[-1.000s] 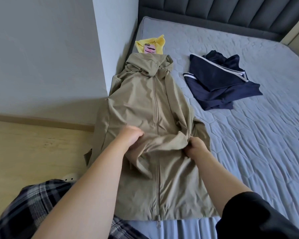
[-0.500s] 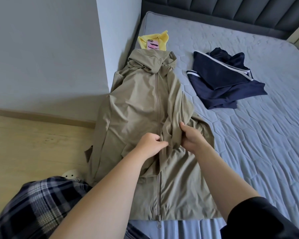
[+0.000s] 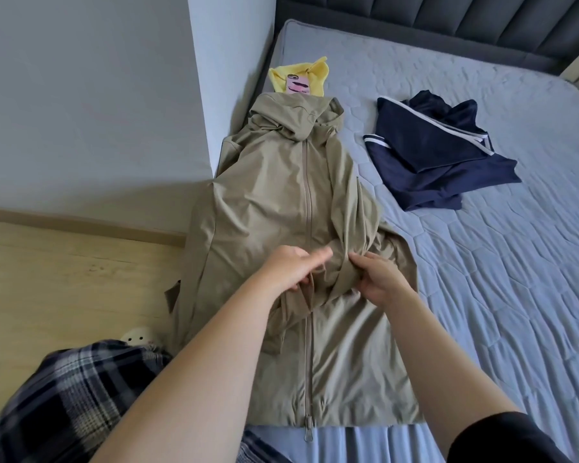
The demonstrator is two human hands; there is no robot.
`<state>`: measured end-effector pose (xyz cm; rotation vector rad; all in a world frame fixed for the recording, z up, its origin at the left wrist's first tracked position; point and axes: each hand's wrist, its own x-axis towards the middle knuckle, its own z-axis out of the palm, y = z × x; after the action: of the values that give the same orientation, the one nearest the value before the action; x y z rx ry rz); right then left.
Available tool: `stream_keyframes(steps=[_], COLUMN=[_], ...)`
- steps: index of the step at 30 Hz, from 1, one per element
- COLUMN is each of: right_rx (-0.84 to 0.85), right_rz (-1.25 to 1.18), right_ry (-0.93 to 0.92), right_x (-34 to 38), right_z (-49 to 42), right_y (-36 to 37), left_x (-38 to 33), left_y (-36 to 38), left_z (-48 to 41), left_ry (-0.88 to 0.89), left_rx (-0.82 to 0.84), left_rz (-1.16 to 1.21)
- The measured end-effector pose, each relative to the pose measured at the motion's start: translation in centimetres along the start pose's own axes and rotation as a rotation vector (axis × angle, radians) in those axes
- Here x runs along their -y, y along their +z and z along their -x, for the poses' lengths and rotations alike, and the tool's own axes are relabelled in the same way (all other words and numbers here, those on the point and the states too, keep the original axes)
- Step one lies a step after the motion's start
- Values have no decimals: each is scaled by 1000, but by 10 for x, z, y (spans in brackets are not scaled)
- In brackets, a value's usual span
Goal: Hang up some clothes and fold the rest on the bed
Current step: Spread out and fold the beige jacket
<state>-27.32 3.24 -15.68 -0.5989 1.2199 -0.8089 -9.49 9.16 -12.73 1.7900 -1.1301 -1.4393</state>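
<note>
A khaki hooded zip jacket (image 3: 268,202) lies front up along the left edge of the bed (image 3: 502,305), hood toward the headboard. One of its sleeves is folded across the chest near the zip. My right hand (image 3: 380,279) grips the bunched sleeve fabric just right of the zip. My left hand (image 3: 290,267) rests on the jacket left of the zip with its fingers stretched out toward the sleeve. A folded navy garment with white stripes (image 3: 432,158) lies on the bed to the right of the jacket.
A yellow cloth (image 3: 316,70) with a pink phone (image 3: 298,85) on it lies beyond the hood. A grey wall corner (image 3: 198,95) stands at the bed's left edge. Wooden floor (image 3: 64,279), a white slipper (image 3: 137,335) and my plaid trousers (image 3: 64,402) are at lower left.
Both hands carried the sleeve up and inward across the jacket front. My left hand, which pinched the fabric, has loosened and its fingers are now straight.
</note>
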Motion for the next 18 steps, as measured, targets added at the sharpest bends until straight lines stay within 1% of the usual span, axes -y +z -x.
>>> stream_keyframes(steps=[1, 2, 3, 5, 6, 7, 8, 9, 10, 11, 12, 14, 15, 18], right_rx=[28, 44, 53, 60, 49, 2, -74, -162, -246, -313, -363, -418, -402, -205], right_rz=[-2, -5, -17, -69, -60, 8, 125, 249, 326, 329, 265, 90, 48, 84], right_ry=[-23, -44, -62, -68, -63, -57, -58, -65, -79, -79, -64, -31, -23, 30], right_x=[1, 4, 7, 13, 16, 17, 17, 15, 11, 6, 2, -7, -11, -19], right_z=[1, 2, 2, 1, 3, 4, 4, 3, 2, -1, -2, -4, -2, 4], right_y=[3, 5, 6, 6, 6, 5, 3, 1, -3, -6, -8, -11, -11, -3], left_x=[3, 6, 8, 7, 5, 5, 6, 10, 14, 18, 22, 26, 27, 27], left_y=[5, 6, 5, -3, -10, -17, -23, -27, -28, -27, -24, -17, -14, -7], left_z=[-1, -2, -3, -7, -10, -13, -15, -18, -20, -20, -21, -17, -15, -14], left_ry=[53, 74, 58, -21, -51, -73, -84, -86, -85, -88, -88, -84, -79, -72], left_rx=[-16, -37, -53, -133, -203, -281, -358, -436, -498, -535, -549, -516, -440, -156], left_rz=[-121, -146, -62, 294, 470, 590, 652, 651, 620, 559, 440, 67, -72, -205])
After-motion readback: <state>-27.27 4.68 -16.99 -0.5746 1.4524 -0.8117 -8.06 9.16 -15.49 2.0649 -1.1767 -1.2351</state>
